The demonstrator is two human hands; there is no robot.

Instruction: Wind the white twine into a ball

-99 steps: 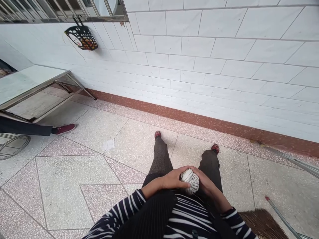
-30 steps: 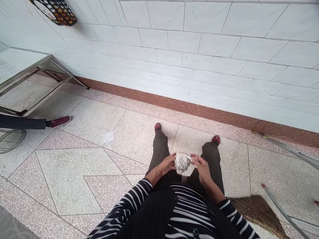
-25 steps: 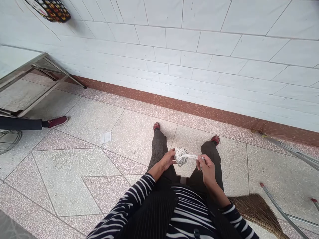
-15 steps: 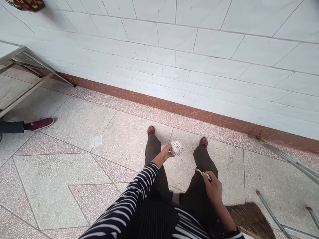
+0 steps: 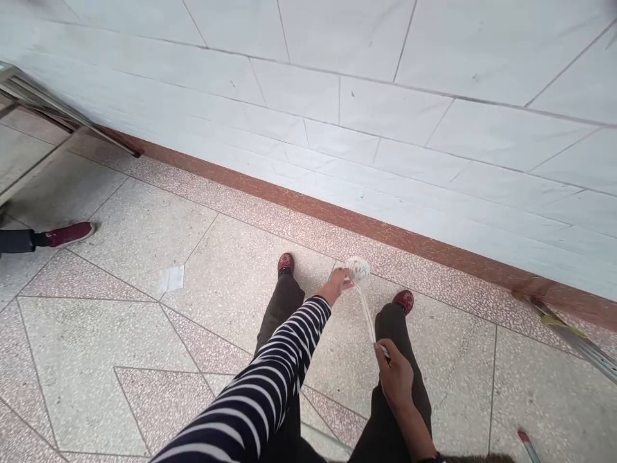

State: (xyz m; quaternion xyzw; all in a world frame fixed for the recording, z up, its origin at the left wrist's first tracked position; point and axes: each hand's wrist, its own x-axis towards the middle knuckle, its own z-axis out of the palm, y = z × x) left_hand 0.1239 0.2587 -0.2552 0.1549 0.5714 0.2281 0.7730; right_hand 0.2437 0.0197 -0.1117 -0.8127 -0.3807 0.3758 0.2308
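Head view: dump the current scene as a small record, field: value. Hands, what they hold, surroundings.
left hand: holds white wound ball
right hand: grips white strand
strand path: from the ball to the right hand
ball material: cannot tell
floor: white sheet lying left of the person's red shoes
wall: white tiles, red-brown skirting
other person: maroon shoe at left

Bright, evenly lit wall [image 5: 328,38] at twelve o'clock! Floor [image 5: 62,186] shadowed at nine, white ball [image 5: 359,269] blurry at four.
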